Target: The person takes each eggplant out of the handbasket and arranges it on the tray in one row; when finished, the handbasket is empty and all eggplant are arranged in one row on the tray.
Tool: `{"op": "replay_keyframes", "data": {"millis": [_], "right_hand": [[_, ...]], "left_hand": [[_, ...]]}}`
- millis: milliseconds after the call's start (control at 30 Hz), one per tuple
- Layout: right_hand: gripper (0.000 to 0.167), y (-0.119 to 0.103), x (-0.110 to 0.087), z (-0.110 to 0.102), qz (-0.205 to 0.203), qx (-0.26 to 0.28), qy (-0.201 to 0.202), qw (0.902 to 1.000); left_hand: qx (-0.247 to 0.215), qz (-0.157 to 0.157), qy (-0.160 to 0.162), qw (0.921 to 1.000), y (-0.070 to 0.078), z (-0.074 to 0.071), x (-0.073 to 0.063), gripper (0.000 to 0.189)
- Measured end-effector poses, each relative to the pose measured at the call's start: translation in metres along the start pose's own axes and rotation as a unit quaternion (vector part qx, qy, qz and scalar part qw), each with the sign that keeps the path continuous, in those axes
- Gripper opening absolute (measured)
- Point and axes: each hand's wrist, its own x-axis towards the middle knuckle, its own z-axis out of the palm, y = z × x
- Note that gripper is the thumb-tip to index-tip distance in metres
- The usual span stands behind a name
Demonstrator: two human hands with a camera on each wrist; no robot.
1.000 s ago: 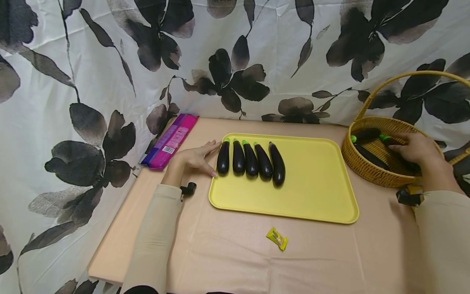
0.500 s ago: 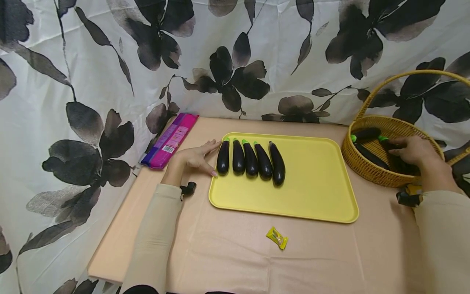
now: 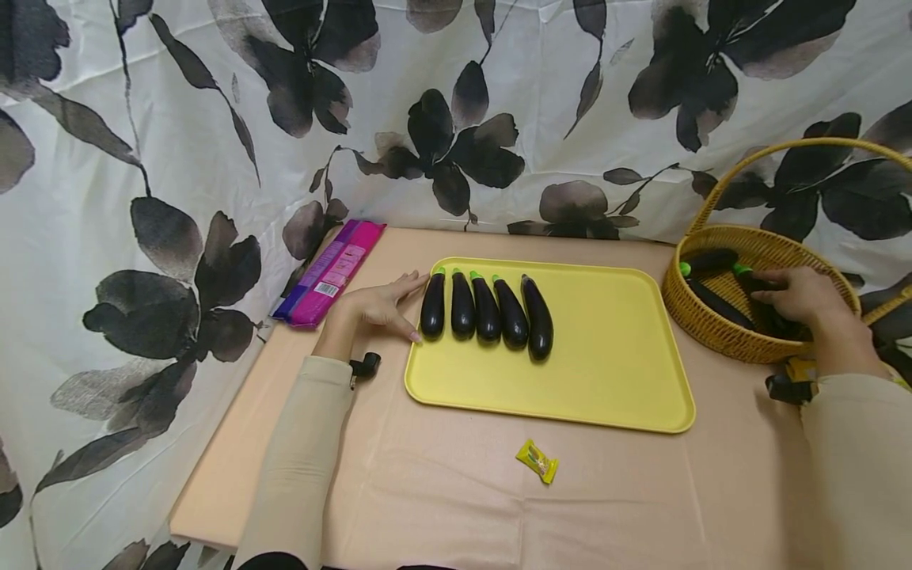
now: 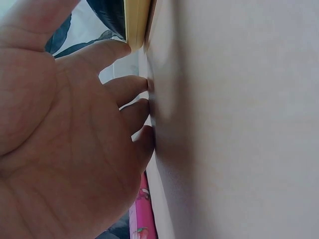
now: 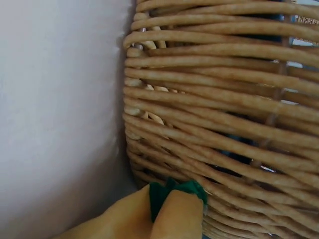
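Observation:
My left hand rests at the left edge of a yellow tray, fingers spread. In the left wrist view, one finger touches the tray's edge and other fingertips of the hand meet the table. A row of several dark eggplants lies on the tray's left half. On the right, my right hand reaches into a wicker basket and grips an eggplant with a green cap, partly hidden by the fingers. Two more eggplants lie beside it. The right wrist view shows the basket's woven wall.
A pink and purple packet lies at the table's back left. A small yellow wrapped sweet sits in front of the tray. Below the basket's outer wall is a yellow object with green at its end. A floral curtain hangs behind.
The right hand has shifted slightly within the basket, and its fingers have drawn in at the eggplant. The left hand, tray and row of eggplants have stayed put.

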Motion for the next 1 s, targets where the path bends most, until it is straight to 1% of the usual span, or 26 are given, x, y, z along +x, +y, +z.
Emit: {"op": "replay_keyframes", "data": {"millis": [67, 133, 233, 333, 500, 700, 833, 900, 1000], "right_hand": [[0.065, -0.001, -0.002, 0.002, 0.006, 0.012, 0.012, 0.9998], [0.062, -0.003, -0.005, 0.003, 0.026, 0.022, 0.034, 0.9988], [0.061, -0.010, -0.009, 0.003, 0.057, 0.049, 0.066, 0.9950], [0.061, -0.021, -0.013, 0.000, 0.074, 0.077, 0.097, 0.9896], [0.061, -0.043, -0.020, -0.006, 0.076, 0.126, 0.137, 0.9796], [0.058, -0.069, -0.030, -0.005, 0.081, 0.160, 0.185, 0.9663], [0.054, -0.080, -0.038, -0.001, 0.061, 0.200, 0.206, 0.9560], [0.052, -0.086, -0.041, 0.002, 0.044, 0.215, 0.218, 0.9511], [0.050, -0.096, -0.043, 0.003, 0.035, 0.217, 0.222, 0.9499]], "left_hand": [[0.000, -0.003, 0.000, 1.0000, 0.000, 0.000, 0.000, 0.135], [0.002, -0.005, 0.000, 1.0000, 0.000, 0.000, -0.001, 0.134], [0.004, -0.009, 0.002, 1.0000, 0.001, 0.000, -0.002, 0.135], [0.005, -0.009, 0.004, 0.9999, 0.002, 0.000, -0.002, 0.135], [0.005, -0.008, 0.006, 0.9999, 0.002, 0.001, -0.002, 0.134], [0.006, -0.012, 0.007, 0.9999, 0.004, 0.001, -0.002, 0.135], [0.014, -0.012, 0.010, 0.9998, 0.001, 0.002, 0.000, 0.137], [0.018, -0.011, 0.012, 0.9997, 0.000, 0.003, 0.000, 0.137], [0.015, -0.012, 0.010, 0.9998, 0.000, 0.002, 0.000, 0.137]]}}
